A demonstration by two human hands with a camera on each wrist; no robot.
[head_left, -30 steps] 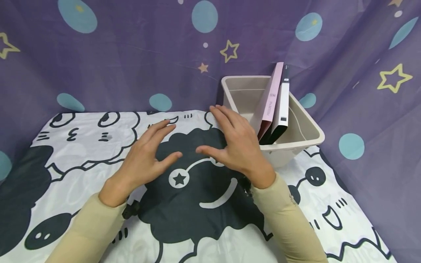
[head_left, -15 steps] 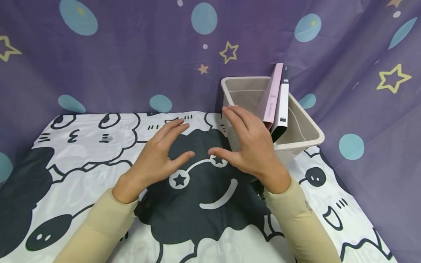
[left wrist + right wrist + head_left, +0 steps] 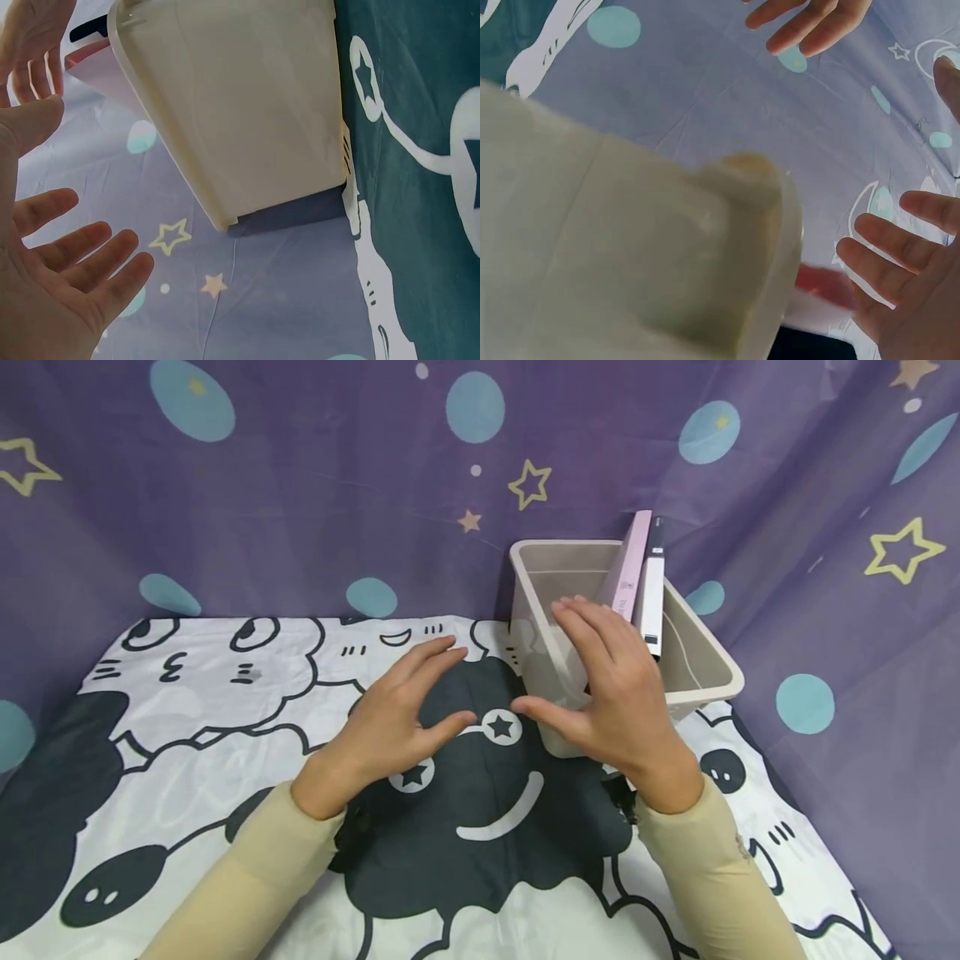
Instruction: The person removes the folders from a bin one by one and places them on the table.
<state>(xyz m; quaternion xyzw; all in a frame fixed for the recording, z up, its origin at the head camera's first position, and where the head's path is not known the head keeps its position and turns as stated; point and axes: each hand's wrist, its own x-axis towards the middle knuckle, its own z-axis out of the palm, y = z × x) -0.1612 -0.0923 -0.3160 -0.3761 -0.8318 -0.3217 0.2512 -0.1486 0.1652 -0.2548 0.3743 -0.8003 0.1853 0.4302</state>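
My left hand (image 3: pixel 390 718) hovers over the dark sheep print left of the bin, fingers extended and thumb apart, with nothing in its grasp. Over the near left corner of the beige plastic bin (image 3: pixel 531 647) is my right hand (image 3: pixel 622 693), likewise empty with fingers spread. In the right wrist view, a gap shows between the right hand (image 3: pixel 922 277) and the bin's rim (image 3: pixel 784 255). Two slim items like books or binders lean upright in the bin: one pink (image 3: pixel 633 556), one white and black (image 3: pixel 651 602). The right hand hides their lower parts in the head view.
A white cloth (image 3: pixel 225 760) with cartoon sheep covers the surface. A purple curtain (image 3: pixel 337 485) with stars and ovals hangs behind it and along the right side. The bin stands at the back right, close to the curtain.
Both hands have drifted to the right, still spread and empty. The right hand now overlaps the bin's near corner and hides more of the two items. The bin has stayed put.
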